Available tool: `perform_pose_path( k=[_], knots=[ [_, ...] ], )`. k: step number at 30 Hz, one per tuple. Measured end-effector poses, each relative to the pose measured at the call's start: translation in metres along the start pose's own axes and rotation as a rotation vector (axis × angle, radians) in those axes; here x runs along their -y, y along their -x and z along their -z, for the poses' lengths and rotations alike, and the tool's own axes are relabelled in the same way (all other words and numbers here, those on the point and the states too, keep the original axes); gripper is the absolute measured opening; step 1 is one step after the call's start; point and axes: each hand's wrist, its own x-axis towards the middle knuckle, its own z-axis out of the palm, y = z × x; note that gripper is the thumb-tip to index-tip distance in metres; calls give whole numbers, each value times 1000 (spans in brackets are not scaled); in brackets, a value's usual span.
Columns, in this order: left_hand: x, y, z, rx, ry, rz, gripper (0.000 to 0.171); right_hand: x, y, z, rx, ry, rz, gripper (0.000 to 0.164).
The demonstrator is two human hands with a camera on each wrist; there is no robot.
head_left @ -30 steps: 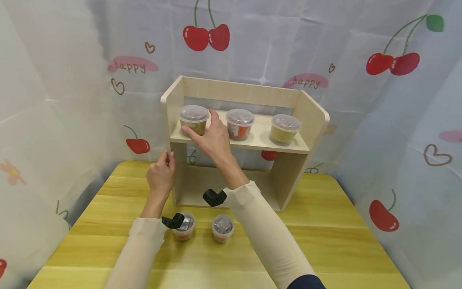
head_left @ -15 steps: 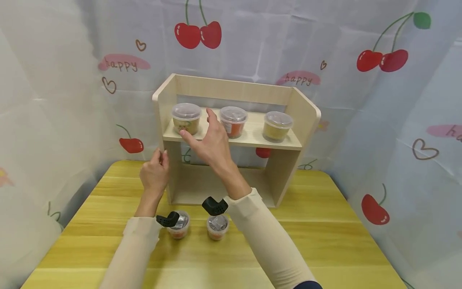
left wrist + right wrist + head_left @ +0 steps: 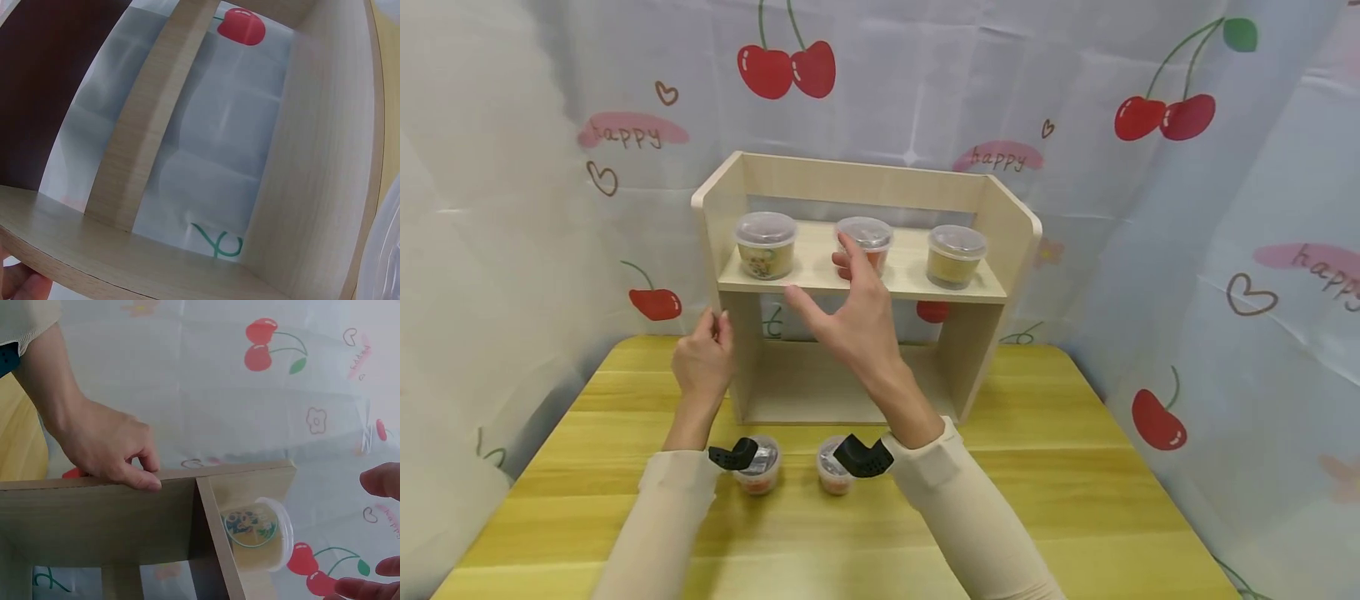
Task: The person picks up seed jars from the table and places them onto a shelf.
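A small two-tier wooden shelf (image 3: 865, 177) stands on the table. My left hand (image 3: 703, 362) grips the front edge of its left side panel; the right wrist view shows that hand's (image 3: 109, 440) thumb and fingers at the panel. My right hand (image 3: 859, 329) is held in front of the upper board, fingers spread and holding nothing. On that board, a lidded tub with yellowish contents (image 3: 766, 254) sits at the left, apart from my right thumb. A tub with orange-red contents (image 3: 861, 227) stands in the middle, partly behind my right fingers. Another yellowish tub (image 3: 955, 260) is at the right.
Two more lidded tubs stand on the wooden table (image 3: 1037, 500) before the shelf: one (image 3: 762, 475) near my left wrist, the other (image 3: 833, 479) partly behind the black wrist camera mount (image 3: 863, 457). A cherry-printed curtain (image 3: 880, 100) hangs behind and at both sides.
My right hand has let go of the left tub and drawn back to the right and down. The left hand keeps its grip. The head view has shifted, moving the scene slightly left.
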Motion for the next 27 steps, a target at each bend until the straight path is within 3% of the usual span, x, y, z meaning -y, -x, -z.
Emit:
perform_pose_path(
  k=[11,19,27],
  knots=[
    [0,-1,-1,-8,19,-9,29,-15,27,35,-91,-29,32,75],
    [-1,-1,-1,6,29,15,32,-37,44,58,-171,10,-10,71],
    [-1,-1,-1,11,30,27,31,-60,64,76,-175,-2,-65,71]
  ],
)
